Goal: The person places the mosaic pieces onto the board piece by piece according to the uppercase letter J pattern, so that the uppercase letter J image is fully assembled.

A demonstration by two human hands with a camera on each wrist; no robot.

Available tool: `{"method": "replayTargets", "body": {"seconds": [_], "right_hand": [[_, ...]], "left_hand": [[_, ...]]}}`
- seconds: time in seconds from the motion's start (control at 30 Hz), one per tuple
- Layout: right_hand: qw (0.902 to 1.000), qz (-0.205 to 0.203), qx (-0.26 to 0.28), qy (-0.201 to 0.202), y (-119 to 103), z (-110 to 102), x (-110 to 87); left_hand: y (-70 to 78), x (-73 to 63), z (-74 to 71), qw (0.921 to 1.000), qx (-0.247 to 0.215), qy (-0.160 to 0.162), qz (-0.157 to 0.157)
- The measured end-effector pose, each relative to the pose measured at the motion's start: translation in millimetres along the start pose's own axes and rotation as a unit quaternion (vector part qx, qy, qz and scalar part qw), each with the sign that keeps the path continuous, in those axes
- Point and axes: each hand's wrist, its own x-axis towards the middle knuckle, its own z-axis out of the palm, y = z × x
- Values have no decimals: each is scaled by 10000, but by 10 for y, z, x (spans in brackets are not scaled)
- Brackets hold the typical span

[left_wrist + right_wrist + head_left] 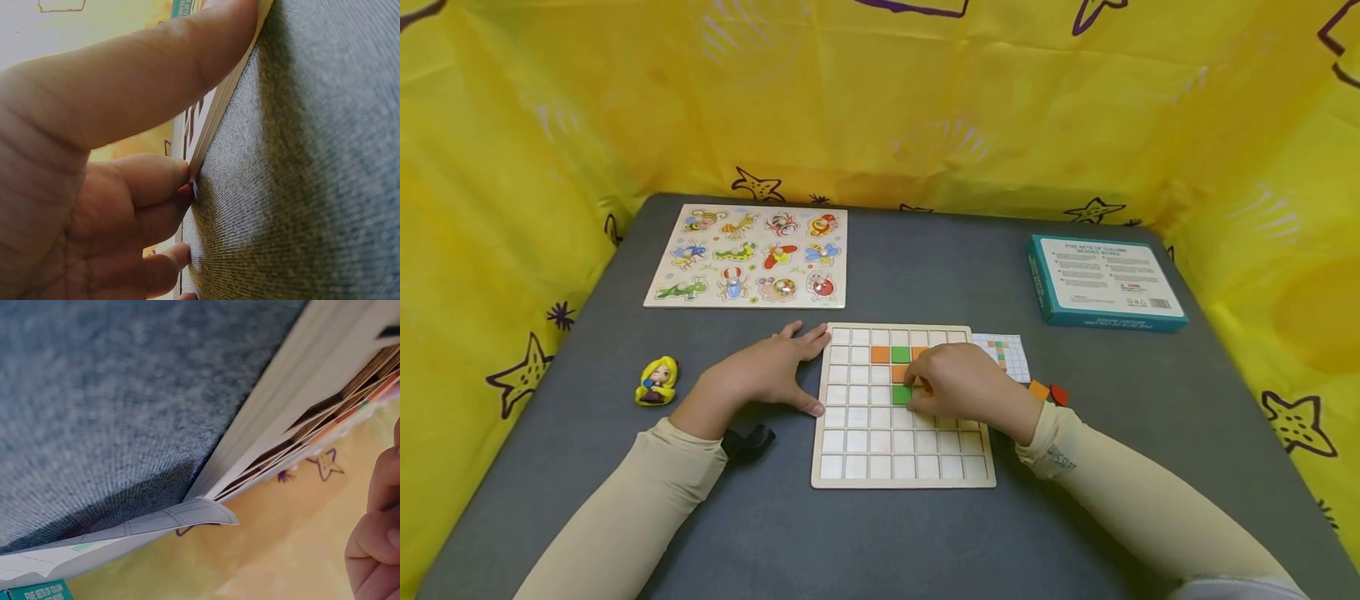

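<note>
A light wooden grid board (880, 482) with pale square cells lies on the table. Two orange tiles and a green one sit in an upper row, with an orange tile (899, 373) and a green tile (901, 395) below them. My right hand (962, 383) is over the board, thumb and index finger curled at the lower green tile's right corners, seeming to pinch it; part of the upper row is hidden. At the board's left edge, my left hand (767, 367) spreads its fingers, steadying it with thumb (156, 69) and fingertips.
A pattern card (1017, 357) lies partly under the board's right side, near loose orange (1038, 390) and red (1059, 395) tiles. An insect puzzle (745, 302) and a teal box (1108, 279) lie farther back. A yellow-haired figurine (657, 381) is at left.
</note>
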Motion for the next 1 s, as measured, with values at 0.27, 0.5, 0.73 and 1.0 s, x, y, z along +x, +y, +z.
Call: {"method": "replayTargets", "body": {"seconds": [0.27,0.5,0.73,1.0], "right_hand": [[9967,658,444,-148,175,-156,-250],[9712,1556,1797,142,626,-270,-911],[9582,2655,808,692,797,-179,-1329],[9493,3042,131,785,816,-112,-1447]], "left_hand": [[-14,30,29,10000,-10,3,59],[-57,23,11,9999,-82,36,93],[-77,27,1,9999,-109,1,62],[-66,49,14,10000,-34,-46,63]]}}
